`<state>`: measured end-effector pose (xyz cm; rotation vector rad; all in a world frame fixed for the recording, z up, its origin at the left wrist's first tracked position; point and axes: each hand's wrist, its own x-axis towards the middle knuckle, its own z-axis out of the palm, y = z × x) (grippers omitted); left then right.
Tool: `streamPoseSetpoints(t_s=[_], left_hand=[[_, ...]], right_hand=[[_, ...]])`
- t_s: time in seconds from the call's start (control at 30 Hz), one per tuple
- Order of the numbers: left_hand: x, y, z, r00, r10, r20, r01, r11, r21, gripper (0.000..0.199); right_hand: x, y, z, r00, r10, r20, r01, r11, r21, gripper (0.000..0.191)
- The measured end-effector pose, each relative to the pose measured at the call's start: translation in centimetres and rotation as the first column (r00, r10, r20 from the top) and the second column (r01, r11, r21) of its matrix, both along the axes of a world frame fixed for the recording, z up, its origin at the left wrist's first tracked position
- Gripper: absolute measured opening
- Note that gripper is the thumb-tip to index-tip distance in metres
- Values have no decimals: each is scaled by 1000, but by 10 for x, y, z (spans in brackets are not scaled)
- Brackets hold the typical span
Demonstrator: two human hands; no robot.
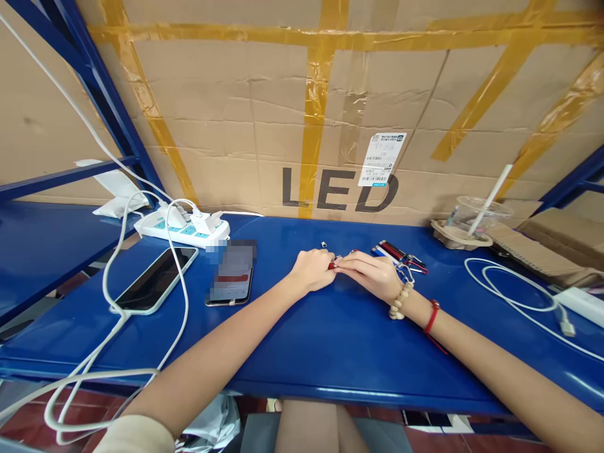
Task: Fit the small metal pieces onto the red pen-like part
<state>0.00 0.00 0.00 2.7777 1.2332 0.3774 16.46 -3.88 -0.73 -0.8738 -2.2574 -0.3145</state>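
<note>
My left hand (pixel 313 269) and my right hand (pixel 370 274) meet over the middle of the blue table, fingertips pinched together. Dark red shows where the fingers touch; whether it is nails or a small object, I cannot tell. Just beyond the left hand lies a tiny silvery piece (pixel 323 245). Behind the right hand sits a small group of red, black, blue and white slim items (pixel 396 253) with metal clips and cords, partly hidden by that hand. A beaded bracelet (pixel 402 302) and a red cord bracelet (pixel 431 316) are on my right wrist.
To the left are a white power strip (pixel 189 231) with plugged chargers, white cables (pixel 185 302) and two phones (pixel 158 280). On the right stand a plastic cup (pixel 476 217) with a straw and a coiled white cable (pixel 514 296). A large taped carton (pixel 274 126) rises behind the table (pixel 292 352).
</note>
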Motion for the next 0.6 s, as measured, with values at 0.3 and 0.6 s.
streamPoseSetpoints(t_s=[0.3,0.6], left_hand=[[0,1,0,991,111,76,-108,993,-42,28],[3,2,-3,969,236,75,-238,971,10,29]], right_hand=[[-6,-3,4,992,-124,18,125,991,-54,23],[3,11,-2,956,-292,-23,286,948,-140,24]])
